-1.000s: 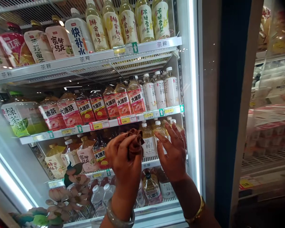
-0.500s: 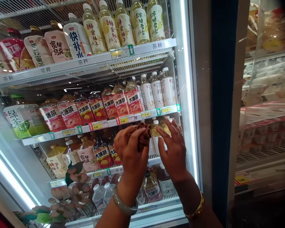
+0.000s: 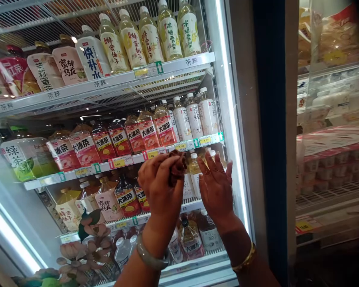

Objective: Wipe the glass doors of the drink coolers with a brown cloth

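My left hand (image 3: 160, 189) is closed round a crumpled brown cloth (image 3: 177, 165), held up against the glass door (image 3: 77, 159) of a drinks fridge. Just to its right, my right hand (image 3: 215, 185) lies flat on the glass with fingers stretched upward, holding nothing. Both hands sit in front of the third shelf, where small white-capped tea bottles (image 3: 194, 169) stand behind the glass. A jade bangle is on my left wrist and a gold bracelet on my right.
Shelves behind the glass hold rows of bottled tea with red labels (image 3: 131, 137) and pale bottles (image 3: 194, 113) above. A lit white door frame (image 3: 231, 119) and a dark blue pillar (image 3: 269, 139) stand to the right. Another chilled case (image 3: 332, 159) lies beyond.
Both hands have risen slightly on the glass and shifted a little left in view. The left hand keeps the cloth bunched; the right hand stays flat.
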Demonstrator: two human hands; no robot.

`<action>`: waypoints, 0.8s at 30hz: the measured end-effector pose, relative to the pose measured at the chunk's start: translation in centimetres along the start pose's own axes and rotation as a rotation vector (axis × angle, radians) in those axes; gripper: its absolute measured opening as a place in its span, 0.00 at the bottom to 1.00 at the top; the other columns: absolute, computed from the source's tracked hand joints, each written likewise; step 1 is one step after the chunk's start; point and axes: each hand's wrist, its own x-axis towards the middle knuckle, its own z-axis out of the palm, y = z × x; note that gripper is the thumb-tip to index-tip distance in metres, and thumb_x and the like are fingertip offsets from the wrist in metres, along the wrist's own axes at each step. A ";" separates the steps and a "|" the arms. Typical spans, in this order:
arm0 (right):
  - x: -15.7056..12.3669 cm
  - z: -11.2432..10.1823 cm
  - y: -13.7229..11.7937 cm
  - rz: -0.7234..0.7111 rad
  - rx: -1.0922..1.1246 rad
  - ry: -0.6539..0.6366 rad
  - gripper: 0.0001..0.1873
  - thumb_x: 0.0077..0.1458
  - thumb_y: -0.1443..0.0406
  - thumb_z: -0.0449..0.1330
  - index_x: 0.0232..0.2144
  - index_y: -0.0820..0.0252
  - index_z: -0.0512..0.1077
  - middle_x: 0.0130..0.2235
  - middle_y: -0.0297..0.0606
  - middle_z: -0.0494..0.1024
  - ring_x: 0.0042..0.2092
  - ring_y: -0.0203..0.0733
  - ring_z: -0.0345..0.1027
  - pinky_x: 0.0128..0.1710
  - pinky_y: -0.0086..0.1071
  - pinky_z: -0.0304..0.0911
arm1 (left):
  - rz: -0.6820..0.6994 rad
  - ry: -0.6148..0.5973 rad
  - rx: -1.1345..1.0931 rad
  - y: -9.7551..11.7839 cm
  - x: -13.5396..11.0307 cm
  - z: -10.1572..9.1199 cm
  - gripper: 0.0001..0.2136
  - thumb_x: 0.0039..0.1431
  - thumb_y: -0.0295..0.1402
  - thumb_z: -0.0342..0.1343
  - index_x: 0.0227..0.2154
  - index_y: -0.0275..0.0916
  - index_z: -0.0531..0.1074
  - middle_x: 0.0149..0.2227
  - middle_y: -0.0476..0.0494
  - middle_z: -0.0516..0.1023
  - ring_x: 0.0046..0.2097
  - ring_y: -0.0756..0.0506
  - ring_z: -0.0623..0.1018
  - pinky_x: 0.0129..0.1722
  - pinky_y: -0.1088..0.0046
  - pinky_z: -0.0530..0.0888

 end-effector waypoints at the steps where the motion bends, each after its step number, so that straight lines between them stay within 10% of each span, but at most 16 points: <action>1: 0.0 0.0 0.0 -0.002 0.002 0.004 0.34 0.69 0.68 0.54 0.72 0.44 0.51 0.72 0.34 0.61 0.77 0.40 0.40 0.78 0.52 0.30 | -0.003 0.009 0.007 0.1 0.3 0.0 0.10 0.62 0.32 0.63 0.46 0.44 0.78 0.50 0.41 0.77 0.55 0.39 0.73 0.60 0.54 0.65; 9: 0.0 -0.2 0.1 0.009 0.016 -0.012 0.30 0.70 0.68 0.52 0.71 0.47 0.55 0.72 0.33 0.61 0.77 0.39 0.40 0.78 0.50 0.29 | 0.138 -0.238 -0.024 0.9 -4.1 0.0 0.14 0.62 0.28 0.62 0.49 0.46 0.76 0.53 0.41 0.76 0.58 0.36 0.71 0.60 0.53 0.64; 17: 0.3 -0.3 -0.2 0.013 0.028 0.013 0.29 0.68 0.71 0.53 0.68 0.50 0.61 0.71 0.32 0.63 0.77 0.38 0.41 0.78 0.47 0.29 | 0.061 -0.034 0.012 0.7 1.7 0.8 0.11 0.62 0.31 0.63 0.47 0.45 0.77 0.51 0.42 0.77 0.55 0.38 0.73 0.59 0.54 0.65; 24: 0.1 -0.1 0.0 0.008 0.045 0.029 0.26 0.70 0.67 0.53 0.67 0.53 0.63 0.71 0.36 0.64 0.77 0.37 0.40 0.78 0.45 0.28 | 0.127 -0.201 -0.044 1.5 -3.5 0.9 0.15 0.61 0.26 0.61 0.50 0.46 0.75 0.53 0.41 0.75 0.58 0.36 0.70 0.60 0.54 0.63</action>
